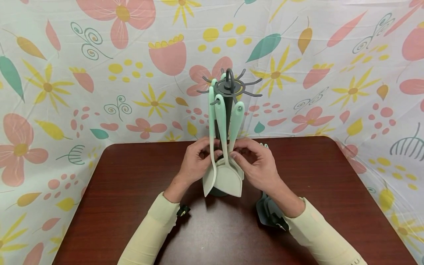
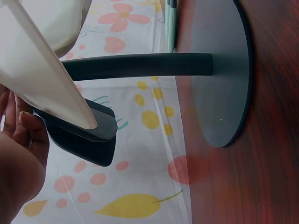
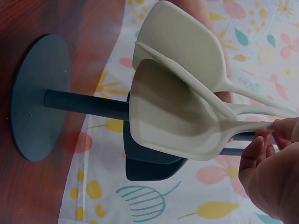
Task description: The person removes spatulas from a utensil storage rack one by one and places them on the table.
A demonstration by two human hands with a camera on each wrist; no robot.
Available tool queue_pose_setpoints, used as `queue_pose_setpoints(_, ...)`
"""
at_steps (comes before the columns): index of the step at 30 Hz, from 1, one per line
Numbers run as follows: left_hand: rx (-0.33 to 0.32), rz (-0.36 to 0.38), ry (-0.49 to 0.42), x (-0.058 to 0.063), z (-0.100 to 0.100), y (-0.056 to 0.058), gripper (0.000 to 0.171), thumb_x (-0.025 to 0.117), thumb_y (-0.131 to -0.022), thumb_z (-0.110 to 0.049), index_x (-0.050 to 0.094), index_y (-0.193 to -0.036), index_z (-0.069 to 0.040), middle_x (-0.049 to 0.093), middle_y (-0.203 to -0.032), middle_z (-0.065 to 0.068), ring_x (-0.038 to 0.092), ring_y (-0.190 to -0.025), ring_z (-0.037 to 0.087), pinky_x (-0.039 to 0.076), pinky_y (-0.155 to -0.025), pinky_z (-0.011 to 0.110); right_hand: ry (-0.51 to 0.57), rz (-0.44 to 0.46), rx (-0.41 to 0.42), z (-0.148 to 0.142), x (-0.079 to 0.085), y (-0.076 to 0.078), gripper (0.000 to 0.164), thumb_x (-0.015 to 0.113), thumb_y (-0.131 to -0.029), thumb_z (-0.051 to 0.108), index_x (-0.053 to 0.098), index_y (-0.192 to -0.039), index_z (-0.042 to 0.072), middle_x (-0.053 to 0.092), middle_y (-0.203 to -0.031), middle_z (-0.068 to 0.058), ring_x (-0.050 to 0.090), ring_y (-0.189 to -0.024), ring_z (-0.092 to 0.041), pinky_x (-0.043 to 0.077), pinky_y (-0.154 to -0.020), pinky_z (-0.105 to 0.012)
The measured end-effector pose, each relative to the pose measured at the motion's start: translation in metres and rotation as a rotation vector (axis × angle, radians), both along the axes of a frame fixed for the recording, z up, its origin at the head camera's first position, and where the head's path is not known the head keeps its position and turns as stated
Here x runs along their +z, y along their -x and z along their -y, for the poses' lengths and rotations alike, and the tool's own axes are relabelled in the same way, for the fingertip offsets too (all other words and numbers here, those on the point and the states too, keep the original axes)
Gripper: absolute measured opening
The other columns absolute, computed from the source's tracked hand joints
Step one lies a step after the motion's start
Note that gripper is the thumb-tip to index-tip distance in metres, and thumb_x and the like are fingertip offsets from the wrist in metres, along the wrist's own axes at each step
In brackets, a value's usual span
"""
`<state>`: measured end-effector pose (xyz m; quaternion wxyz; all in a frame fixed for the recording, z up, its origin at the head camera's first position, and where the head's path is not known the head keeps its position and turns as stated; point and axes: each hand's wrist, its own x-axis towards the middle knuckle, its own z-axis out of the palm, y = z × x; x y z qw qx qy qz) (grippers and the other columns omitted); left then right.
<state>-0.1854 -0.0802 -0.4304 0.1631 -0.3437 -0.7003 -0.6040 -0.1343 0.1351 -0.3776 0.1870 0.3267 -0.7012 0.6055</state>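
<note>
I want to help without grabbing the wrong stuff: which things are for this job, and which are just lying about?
For the job, it seems:
left hand and right hand
hooked stand
pale-headed utensils on it
dark-headed utensils behind them

Just about, I think:
dark utensils lying on the table, maybe for later
flowery cloth behind
</note>
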Motion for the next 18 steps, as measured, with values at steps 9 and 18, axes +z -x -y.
queue_pose_setpoints(9,0.015,0.010,0.010,0.001,-0.001,-0.001,0.024,0.077,-0.095,0.002,0.075,-0.117,-0.006,0.067,-0.093,0.007,0.061,-0.068,0.014,0.048,-0.059,0.030,-0.004,0.009,0.005,-0.002,0.000,-0.001,0.021,0.072,-0.095,-0.011,0.074,-0.113,0.000,0.067,-0.094,-0.016,0.062,-0.078,-0.017,0.052,-0.065,-0.024)
queue_pose_setpoints(18,0.020,-0.009,0.019,0.018,-0.002,-0.011,0.021,0.075,-0.093,0.010,0.073,-0.113,0.003,0.066,-0.090,0.013,0.055,-0.067,0.013,0.047,-0.059,0.033,-0.024,0.000,-0.027,-0.003,0.000,-0.003,0.024,0.072,-0.092,-0.016,0.073,-0.108,0.002,0.066,-0.091,-0.008,0.059,-0.073,-0.016,0.049,-0.062,-0.025)
